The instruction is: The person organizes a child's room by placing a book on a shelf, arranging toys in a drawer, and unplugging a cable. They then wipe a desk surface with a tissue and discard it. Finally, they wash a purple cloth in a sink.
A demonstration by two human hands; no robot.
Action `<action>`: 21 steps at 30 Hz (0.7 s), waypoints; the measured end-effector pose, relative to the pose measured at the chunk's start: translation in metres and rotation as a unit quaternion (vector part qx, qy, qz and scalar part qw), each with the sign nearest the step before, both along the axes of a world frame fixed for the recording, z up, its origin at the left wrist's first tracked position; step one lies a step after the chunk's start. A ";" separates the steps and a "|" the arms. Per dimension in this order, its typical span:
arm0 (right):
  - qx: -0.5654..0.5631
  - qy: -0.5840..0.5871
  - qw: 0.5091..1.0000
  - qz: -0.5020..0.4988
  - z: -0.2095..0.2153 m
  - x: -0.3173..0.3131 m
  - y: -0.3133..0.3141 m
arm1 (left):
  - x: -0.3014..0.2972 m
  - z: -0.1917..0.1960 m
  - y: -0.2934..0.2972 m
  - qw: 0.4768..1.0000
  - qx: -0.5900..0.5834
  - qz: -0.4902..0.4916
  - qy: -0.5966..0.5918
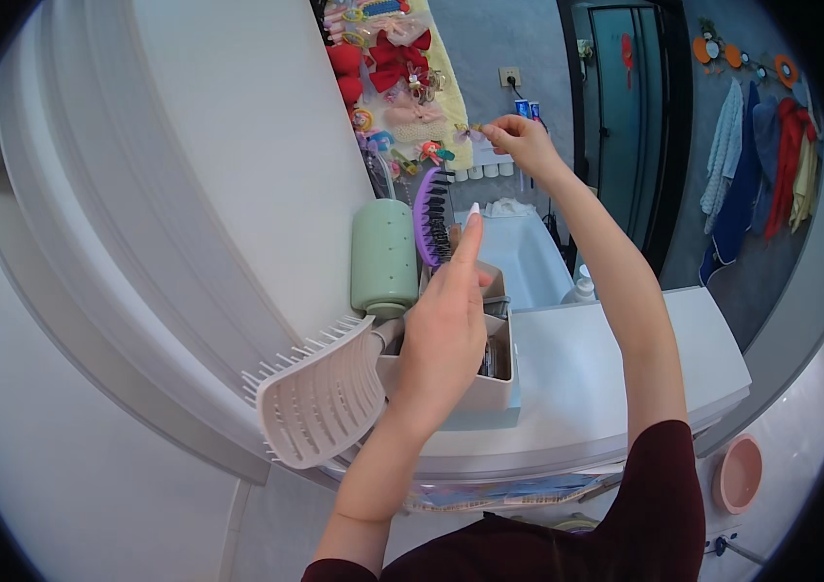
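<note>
Our left hand [444, 325], forefinger straight, grip unclear, points toward the hair clip [465, 132]; our right hand [530, 147] pinches it between fingers, its length jutting left.

Dark maroon top [490, 558], matching short sleeves [659, 485], bare forearms [601, 233]

White counter [577, 388]; on it pale-blue box [490, 418]; pump bottle [583, 288] beside basin [536, 260]

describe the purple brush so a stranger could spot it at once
Find the basin right of centre. Left of it stands a green canister, and the purple brush shows between them. Its black bristles and purple back set it apart from the pale brush lower down.
</note>
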State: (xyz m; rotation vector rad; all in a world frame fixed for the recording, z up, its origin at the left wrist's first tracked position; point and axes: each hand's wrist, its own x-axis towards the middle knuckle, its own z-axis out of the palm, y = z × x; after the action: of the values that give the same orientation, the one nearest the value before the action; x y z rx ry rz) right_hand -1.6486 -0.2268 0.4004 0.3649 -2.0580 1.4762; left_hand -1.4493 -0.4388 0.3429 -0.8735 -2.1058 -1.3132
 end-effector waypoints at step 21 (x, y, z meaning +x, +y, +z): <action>-0.063 -0.010 0.989 0.130 -0.016 -0.038 -0.040 | 0.001 -0.001 0.010 0.996 -0.019 0.078 0.033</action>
State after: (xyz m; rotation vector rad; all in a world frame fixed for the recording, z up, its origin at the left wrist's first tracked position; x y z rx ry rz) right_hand -1.6865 -0.2669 0.3840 0.5869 -1.9767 1.7597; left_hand -1.4479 -0.4289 0.3423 -0.7403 -2.1080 -1.1532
